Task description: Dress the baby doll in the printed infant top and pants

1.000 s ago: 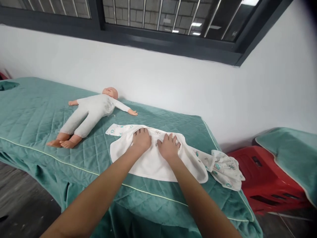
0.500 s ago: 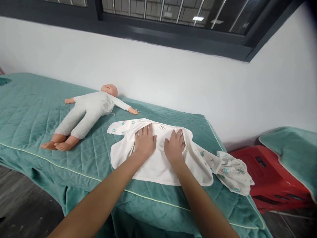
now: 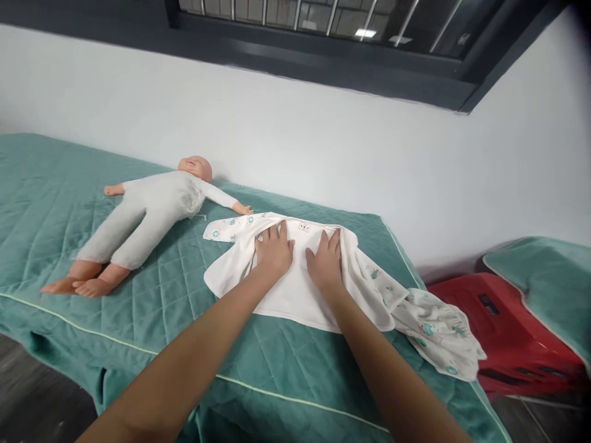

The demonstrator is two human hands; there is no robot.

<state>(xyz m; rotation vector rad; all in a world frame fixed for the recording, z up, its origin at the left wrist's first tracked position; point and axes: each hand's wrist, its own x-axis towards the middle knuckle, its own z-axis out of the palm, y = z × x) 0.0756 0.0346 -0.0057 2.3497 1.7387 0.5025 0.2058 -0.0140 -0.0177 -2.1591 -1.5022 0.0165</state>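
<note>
A white baby top (image 3: pixel 295 301) lies spread open on the bed, its plain inside facing up and a small label at the neck. My left hand (image 3: pixel 274 249) rests flat on its left part near the neckline, fingers stretched out. On the right part, my right hand (image 3: pixel 325 258) presses down with fingers apart. One printed sleeve points left, and the other trails right toward a bunched printed cloth (image 3: pixel 443 332) at the bed's edge. To the left, a baby doll (image 3: pixel 159 203) in a white body suit lies on its back, arms spread.
A green quilted cover (image 3: pixel 175 307) with pale piping lies over the bed. Behind it stand a white wall (image 3: pixel 295 141) and a dark-framed barred window. Beyond the right end is a red plastic stool or chair (image 3: pixel 498 314) with green cloth beside it.
Both hands stay on the top, which has shifted slightly away from me, its lower edge now farther from the bed's front. The view has moved a little.
</note>
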